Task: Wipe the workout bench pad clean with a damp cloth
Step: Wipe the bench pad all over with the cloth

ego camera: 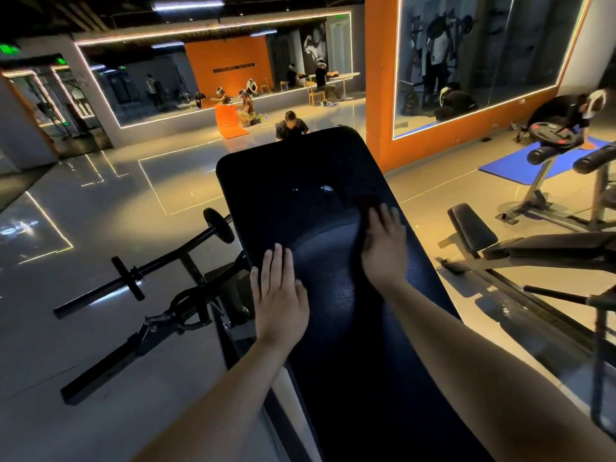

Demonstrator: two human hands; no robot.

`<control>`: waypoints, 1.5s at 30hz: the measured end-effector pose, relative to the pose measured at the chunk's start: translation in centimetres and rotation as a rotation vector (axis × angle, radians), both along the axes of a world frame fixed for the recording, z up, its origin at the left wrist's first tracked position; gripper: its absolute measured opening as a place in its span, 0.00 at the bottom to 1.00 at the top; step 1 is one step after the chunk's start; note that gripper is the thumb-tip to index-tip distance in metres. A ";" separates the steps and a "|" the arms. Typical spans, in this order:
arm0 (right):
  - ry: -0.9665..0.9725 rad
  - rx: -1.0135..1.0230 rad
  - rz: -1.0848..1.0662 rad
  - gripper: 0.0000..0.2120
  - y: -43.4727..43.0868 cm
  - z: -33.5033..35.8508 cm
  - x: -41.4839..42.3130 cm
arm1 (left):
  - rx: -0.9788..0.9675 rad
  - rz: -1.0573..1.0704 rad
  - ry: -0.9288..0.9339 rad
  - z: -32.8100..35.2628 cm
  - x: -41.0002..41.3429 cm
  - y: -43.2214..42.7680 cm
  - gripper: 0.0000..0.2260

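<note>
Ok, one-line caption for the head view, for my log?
Left hand flat on the black bench pad, right hand pressing what looks like a dark cloth onto it, damp sheen between them.

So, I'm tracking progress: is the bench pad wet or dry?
Partly wet: a glossy smear with droplets lies on the bench pad between left hand and right hand. Far end: cannot tell.

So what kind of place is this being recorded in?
A gym, almost certainly: a long black padded workout bench, a blue exercise mat laid out nearby, and large light-edged wall mirrors.
</note>
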State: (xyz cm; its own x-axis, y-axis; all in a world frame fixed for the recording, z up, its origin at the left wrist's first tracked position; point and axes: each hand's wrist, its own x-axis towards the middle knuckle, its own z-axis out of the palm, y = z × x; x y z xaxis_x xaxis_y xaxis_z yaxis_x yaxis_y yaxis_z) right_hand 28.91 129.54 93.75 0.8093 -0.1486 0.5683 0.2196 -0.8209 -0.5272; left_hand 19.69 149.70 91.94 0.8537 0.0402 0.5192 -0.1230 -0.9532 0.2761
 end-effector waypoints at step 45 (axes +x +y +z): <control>-0.034 0.021 -0.068 0.28 5.7 -2.3 -3.7 | 0.285 -0.328 -0.047 3.4 4.5 2.6 0.25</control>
State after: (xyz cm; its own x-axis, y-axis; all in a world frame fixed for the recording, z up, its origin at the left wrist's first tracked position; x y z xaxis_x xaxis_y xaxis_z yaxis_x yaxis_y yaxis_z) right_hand 25.24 135.24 91.45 0.7772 -0.2148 0.5915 0.1813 -0.8237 -0.5373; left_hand 24.15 152.33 95.31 0.7727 -0.3800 0.5085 -0.4382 -0.8989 -0.0059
